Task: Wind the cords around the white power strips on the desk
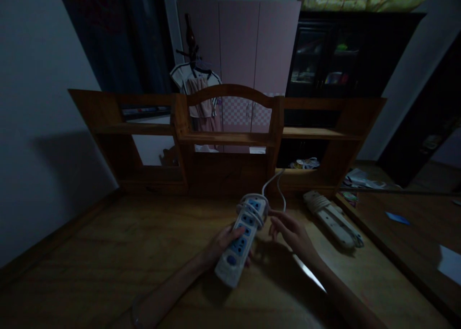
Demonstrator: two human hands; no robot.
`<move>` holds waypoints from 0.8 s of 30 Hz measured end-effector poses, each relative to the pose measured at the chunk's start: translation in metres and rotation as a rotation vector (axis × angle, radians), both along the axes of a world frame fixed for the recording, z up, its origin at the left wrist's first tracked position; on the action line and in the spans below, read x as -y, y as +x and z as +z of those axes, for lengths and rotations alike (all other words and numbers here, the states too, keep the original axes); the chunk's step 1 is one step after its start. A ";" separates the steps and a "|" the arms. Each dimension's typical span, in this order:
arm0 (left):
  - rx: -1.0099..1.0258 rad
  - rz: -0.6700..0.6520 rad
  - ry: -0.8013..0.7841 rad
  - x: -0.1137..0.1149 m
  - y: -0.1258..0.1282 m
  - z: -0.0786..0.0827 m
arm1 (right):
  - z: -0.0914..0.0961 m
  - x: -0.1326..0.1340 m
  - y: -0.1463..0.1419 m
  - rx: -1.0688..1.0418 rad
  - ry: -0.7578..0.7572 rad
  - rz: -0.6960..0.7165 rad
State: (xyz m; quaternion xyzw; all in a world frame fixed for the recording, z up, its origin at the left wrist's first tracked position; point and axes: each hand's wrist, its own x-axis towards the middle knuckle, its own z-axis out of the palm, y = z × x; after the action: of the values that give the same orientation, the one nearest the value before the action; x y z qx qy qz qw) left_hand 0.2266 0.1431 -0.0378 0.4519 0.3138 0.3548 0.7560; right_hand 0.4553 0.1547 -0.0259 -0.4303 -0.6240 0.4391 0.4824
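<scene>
A white power strip [236, 254] with blue sockets is tilted above the wooden desk, its far end pointing away from me. My left hand [225, 242] grips it around the middle, thumb on top and fingers beneath. Several turns of its white cord [252, 213] wrap the far end, and the loose length runs back towards the shelf. Beside the wrapped end is my right hand [290, 230], its index finger stretched out to the coils and the other fingers loosely curled. Whether that fingertip touches the cord I cannot tell.
A second power strip [331, 221], wrapped in its own cord, lies on the desk [151, 252] at right. A wooden shelf unit [230, 138] stands along the desk's back edge. Further right, a lower wooden surface [406, 209] bears papers and a blue card [397, 218].
</scene>
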 end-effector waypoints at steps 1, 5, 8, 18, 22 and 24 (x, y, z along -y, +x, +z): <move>0.010 -0.078 -0.016 0.002 0.000 0.001 | -0.003 -0.001 -0.002 -0.046 -0.073 0.072; 0.042 -0.225 -0.097 0.005 -0.005 0.005 | -0.020 -0.009 -0.004 -0.278 -0.313 0.120; 0.027 -0.321 -0.144 0.004 -0.009 0.010 | -0.023 -0.013 -0.003 -0.342 -0.326 0.056; -0.007 -0.214 -0.158 -0.004 -0.003 -0.003 | -0.003 -0.016 0.020 -0.559 -0.157 -0.112; 0.063 0.072 -0.167 -0.017 -0.004 -0.012 | -0.009 -0.020 0.026 -0.576 -0.200 -0.127; 0.110 0.189 -0.170 -0.022 -0.006 -0.013 | -0.012 -0.020 0.025 -0.545 -0.231 -0.129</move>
State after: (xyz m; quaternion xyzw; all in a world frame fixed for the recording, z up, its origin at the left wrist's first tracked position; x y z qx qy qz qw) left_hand 0.2210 0.1647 -0.0504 0.3343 0.3419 0.4210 0.7708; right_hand 0.4807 0.1748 -0.0376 -0.3874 -0.3891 0.5748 0.6067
